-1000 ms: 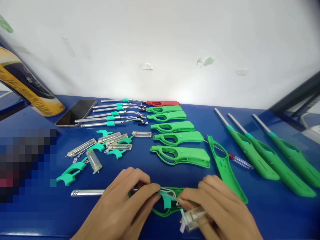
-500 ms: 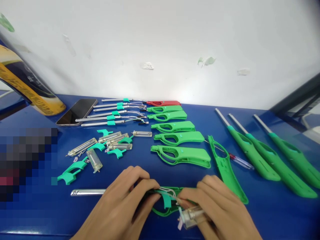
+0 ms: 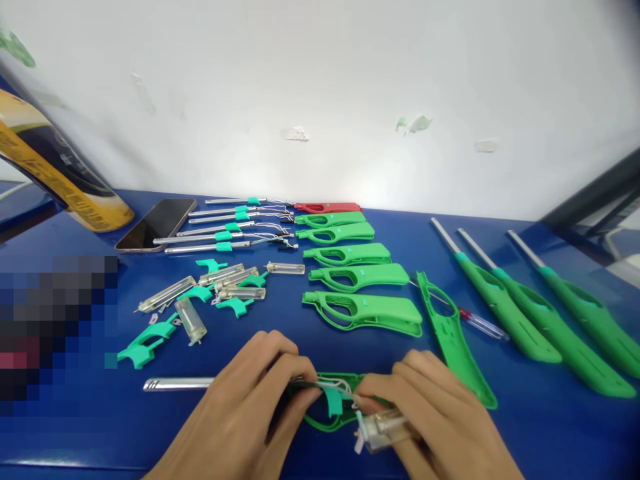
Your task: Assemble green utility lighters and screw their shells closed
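At the near edge of the table, my left hand (image 3: pixel 255 393) pinches a half-assembled gas lighter whose silver tube (image 3: pixel 177 384) sticks out to the left. A green lighter shell (image 3: pixel 320 423) with a finger loop lies under my fingertips. Between the hands show a teal trigger (image 3: pixel 333 402) and white wires (image 3: pixel 343 383). My right hand (image 3: pixel 435 407) is closed, its thumb and finger pinching at the wires by the shell. A clear fuel tank (image 3: pixel 383 430) sits tilted beneath that hand's fingers; its far end is hidden.
Several green shell halves (image 3: pixel 360 310) and a red one (image 3: pixel 327 207) lie beyond. Left are tubes with wires (image 3: pixel 200 249), teal triggers (image 3: pixel 137 355) and clear tanks (image 3: pixel 191 320). A screwdriver (image 3: pixel 483 325) and whole green lighters (image 3: pixel 505 307) lie right. A phone (image 3: pixel 156 225) lies near a bottle (image 3: pixel 65 167).
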Available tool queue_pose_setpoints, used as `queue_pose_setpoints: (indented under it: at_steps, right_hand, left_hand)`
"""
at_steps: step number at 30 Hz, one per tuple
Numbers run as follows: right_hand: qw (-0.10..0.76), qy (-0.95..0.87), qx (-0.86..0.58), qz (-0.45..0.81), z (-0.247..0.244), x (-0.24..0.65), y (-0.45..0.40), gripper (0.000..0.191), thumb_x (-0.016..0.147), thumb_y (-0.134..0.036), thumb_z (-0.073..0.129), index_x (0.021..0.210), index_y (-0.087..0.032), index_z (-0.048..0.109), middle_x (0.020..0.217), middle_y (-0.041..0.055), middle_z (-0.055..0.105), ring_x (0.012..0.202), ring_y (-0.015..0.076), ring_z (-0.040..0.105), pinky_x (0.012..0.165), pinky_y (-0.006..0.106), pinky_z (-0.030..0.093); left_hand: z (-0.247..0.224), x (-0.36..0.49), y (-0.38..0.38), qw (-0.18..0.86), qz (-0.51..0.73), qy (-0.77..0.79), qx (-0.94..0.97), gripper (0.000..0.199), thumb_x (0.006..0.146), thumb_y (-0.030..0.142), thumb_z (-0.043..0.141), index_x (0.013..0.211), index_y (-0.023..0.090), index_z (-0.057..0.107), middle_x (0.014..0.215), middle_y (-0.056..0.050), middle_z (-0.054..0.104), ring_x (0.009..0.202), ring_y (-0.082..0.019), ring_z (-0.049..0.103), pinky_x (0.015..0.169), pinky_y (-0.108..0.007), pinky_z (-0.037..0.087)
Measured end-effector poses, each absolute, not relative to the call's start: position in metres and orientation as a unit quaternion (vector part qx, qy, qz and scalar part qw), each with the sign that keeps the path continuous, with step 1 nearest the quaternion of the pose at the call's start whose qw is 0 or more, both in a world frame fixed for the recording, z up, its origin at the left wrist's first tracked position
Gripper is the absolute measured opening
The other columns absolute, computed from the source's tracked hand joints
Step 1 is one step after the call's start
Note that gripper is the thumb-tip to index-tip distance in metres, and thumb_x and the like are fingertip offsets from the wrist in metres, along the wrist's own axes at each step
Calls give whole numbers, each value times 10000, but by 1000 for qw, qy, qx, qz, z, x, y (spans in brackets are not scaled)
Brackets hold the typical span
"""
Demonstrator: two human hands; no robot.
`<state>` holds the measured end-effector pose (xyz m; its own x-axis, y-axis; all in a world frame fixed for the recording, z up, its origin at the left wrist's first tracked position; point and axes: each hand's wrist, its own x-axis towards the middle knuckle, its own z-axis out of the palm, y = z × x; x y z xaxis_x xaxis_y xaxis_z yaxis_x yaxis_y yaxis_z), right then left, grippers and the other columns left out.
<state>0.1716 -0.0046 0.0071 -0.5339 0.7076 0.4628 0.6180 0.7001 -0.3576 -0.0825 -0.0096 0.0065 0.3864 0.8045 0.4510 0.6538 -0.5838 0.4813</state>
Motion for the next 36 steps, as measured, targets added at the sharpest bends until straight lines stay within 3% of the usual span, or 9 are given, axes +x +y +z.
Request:
queue_pose_setpoints:
  at_steps: [8,13,27,36]
  right_hand:
    - [283,-876,-381,80,5,175,-6,141,1139,-177,523,1107,-264,630,797,-47,667,706,171,558,669,317,438]
    - [283,-876,-385,60,6,173,-4,134,1143,-191,519,1128,-270,626,803,-47,673,706,179,559,682,325,439]
    - [283,-871,-395,67,4,176,-6,198,1137,-158,463,1104,-276,619,910,-52,748,737,181,563,722,331,436]
    - [286,-869,-402,22,0,176,-7,258,1132,-150,462,1105,-272,689,1041,-28,842,855,185,706,757,359,439]
  left_hand:
    - [9,-82,-9,49,331,408,849,200,1161,155,466,1115,234,644,1002,14,671,903,-122,627,895,-217,535]
    - [6,-84,-11,56,333,413,846,207,1136,125,495,1118,233,671,1005,-5,654,842,-129,597,799,-234,541]
    - [10,-84,-8,6,323,408,854,281,1103,75,475,1105,250,695,983,-1,699,833,-147,631,798,-249,562]
    - [5,-89,-12,-24,305,396,866,369,1055,1,474,1230,229,705,1069,-20,722,950,-165,657,920,-282,552]
